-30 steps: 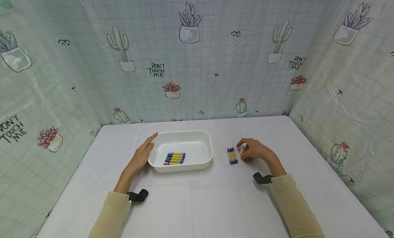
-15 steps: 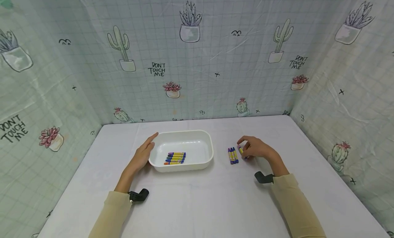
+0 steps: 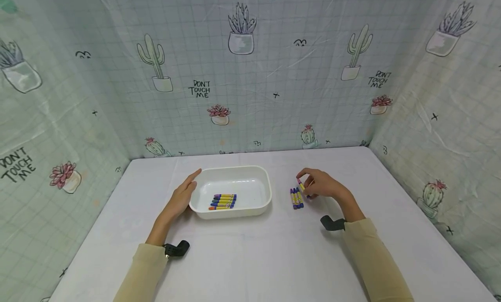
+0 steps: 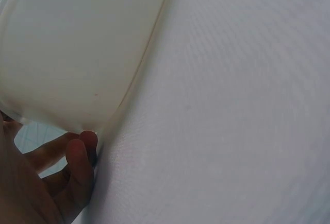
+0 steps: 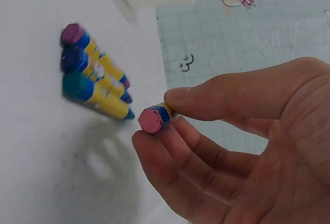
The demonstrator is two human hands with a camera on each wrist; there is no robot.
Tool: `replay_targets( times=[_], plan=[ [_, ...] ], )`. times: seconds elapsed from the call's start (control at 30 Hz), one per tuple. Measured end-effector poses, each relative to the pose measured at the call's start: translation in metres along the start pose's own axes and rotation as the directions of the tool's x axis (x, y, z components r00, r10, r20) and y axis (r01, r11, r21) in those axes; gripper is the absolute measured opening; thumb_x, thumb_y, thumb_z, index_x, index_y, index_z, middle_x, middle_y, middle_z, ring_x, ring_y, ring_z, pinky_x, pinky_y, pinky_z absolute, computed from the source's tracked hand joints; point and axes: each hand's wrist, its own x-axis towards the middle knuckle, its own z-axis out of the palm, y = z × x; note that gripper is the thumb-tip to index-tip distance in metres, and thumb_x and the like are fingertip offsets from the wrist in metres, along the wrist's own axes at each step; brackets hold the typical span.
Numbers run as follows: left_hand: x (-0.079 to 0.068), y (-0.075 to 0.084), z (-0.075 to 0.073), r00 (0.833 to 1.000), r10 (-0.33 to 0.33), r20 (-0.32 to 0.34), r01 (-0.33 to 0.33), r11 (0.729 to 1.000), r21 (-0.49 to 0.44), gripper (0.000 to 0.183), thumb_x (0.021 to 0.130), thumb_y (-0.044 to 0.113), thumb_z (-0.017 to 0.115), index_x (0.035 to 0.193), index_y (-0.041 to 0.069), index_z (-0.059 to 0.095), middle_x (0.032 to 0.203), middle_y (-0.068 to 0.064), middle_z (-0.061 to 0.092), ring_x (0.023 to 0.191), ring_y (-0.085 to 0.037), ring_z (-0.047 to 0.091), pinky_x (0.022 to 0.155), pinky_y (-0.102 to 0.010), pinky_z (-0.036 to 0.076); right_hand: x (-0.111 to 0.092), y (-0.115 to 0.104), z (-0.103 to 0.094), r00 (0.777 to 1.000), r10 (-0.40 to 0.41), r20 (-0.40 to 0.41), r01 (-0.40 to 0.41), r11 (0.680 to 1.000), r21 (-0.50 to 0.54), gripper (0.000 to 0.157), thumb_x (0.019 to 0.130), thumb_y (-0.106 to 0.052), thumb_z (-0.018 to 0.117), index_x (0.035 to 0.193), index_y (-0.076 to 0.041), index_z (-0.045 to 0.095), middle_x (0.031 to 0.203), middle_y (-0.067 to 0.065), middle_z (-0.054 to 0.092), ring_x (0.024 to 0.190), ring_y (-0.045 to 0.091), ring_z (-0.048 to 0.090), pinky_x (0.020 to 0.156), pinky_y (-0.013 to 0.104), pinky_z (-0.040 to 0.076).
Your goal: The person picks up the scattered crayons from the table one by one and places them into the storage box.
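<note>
My right hand (image 3: 322,184) pinches a pink crayon (image 5: 152,120) with a yellow and blue wrapper between thumb and fingers. In the right wrist view, its pink end faces the camera, raised over the white table. Just left of that hand, three crayons (image 3: 296,198) lie side by side; their near ends are purple, dark blue and teal. At the left end of a white tray (image 3: 250,191), my left hand (image 3: 181,197) rests its fingers against the wall. The left wrist view shows fingertips (image 4: 88,139) at the tray's lower edge. Several crayons (image 3: 223,201) lie in a row inside the tray.
The white-covered table (image 3: 250,258) meets a cloth backdrop (image 3: 258,76) printed with cacti along its back edge. More of that cloth hangs at the left and right sides.
My right hand has lifted the pink crayon and moved it slightly left and away from me, toward the three crayons. The left hand and the tray have stayed put.
</note>
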Motion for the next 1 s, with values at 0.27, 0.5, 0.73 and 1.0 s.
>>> replay_targets(
  times=[0.27, 0.5, 0.73, 1.0],
  plan=[
    [0.0, 0.0, 0.001, 1.0, 0.001, -0.006, -0.001, 1.0, -0.012, 0.051, 0.114, 0.036, 0.03, 0.165, 0.036, 0.025, 0.174, -0.004, 0.023, 0.161, -0.036, 0.018, 0.126, -0.067, 0.016, 0.012, -0.035, -0.005, 0.996, -0.088, 0.022, 0.089, 0.995, -0.042, 0.051, 0.091, -0.001, 0.069, 0.14, -0.006, 0.056, 0.107, 0.019, 0.065, 0.084, 0.025, 0.068, 0.075, 0.037, 0.065],
    [0.0, -0.001, 0.001, 1.0, 0.005, -0.006, -0.005, 1.0, -0.011, 0.052, 0.114, 0.035, 0.03, 0.165, 0.035, 0.025, 0.173, -0.004, 0.023, 0.161, -0.037, 0.019, 0.125, -0.068, 0.017, 0.028, -0.081, -0.001, 0.975, -0.209, 0.073, 0.215, 0.972, -0.095, 0.05, 0.09, 0.001, 0.067, 0.139, -0.01, 0.058, 0.112, 0.019, 0.066, 0.082, 0.023, 0.071, 0.076, 0.039, 0.065],
    [0.0, 0.0, 0.0, 1.0, -0.002, -0.006, 0.002, 1.0, -0.018, 0.051, 0.114, 0.033, 0.031, 0.165, 0.035, 0.026, 0.173, -0.005, 0.024, 0.16, -0.037, 0.02, 0.126, -0.067, 0.018, 0.047, -0.134, 0.013, 0.953, -0.258, 0.161, 0.288, 0.936, -0.205, 0.05, 0.091, 0.002, 0.066, 0.138, -0.015, 0.06, 0.121, 0.019, 0.069, 0.095, 0.026, 0.071, 0.075, 0.036, 0.063],
    [0.001, 0.0, -0.001, 1.0, -0.006, -0.012, 0.005, 1.0, -0.01, 0.051, 0.114, 0.033, 0.031, 0.165, 0.035, 0.026, 0.173, -0.006, 0.025, 0.16, -0.039, 0.022, 0.126, -0.066, 0.019, 0.08, -0.174, 0.043, 0.912, -0.274, 0.304, 0.365, 0.882, -0.299, 0.049, 0.092, 0.0, 0.066, 0.136, -0.022, 0.064, 0.119, 0.013, 0.071, 0.093, 0.024, 0.07, 0.074, 0.029, 0.062]
  ],
)
